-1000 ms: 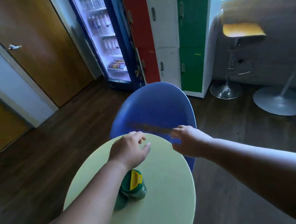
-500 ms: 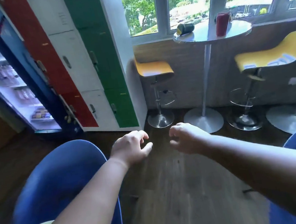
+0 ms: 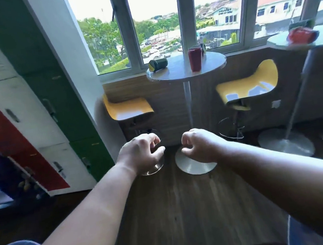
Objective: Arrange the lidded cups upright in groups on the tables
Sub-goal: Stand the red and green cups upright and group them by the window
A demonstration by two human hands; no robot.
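- Grey round table [image 3: 171,75] by the window carries the nearest cups; a dark green lidded cup [image 3: 157,65] lies on its side near the left edge, a red lidded cup [image 3: 195,59] stands upright toward the middle, and something dark sits just behind the red one — too hidden to name.
- Your left hand [image 3: 140,156] and right hand [image 3: 199,146] hang out in front of you over the wooden floor, well apart from that table; fingers loosely curled on both, holding nothing.
- You look to be between tables — the step in hand is the approach, not a grasp.
- Next, you'd likely close on the table, grip the green cup round its body and tip it onto its base beside the red one; it may roll toward the edge, so steady it.
- A second table [image 3: 281,41] at the far right holds a red cup [image 3: 302,35] apparently on its side, with a blurred dark green thing behind; both cups' lids seem on, contents unseen.
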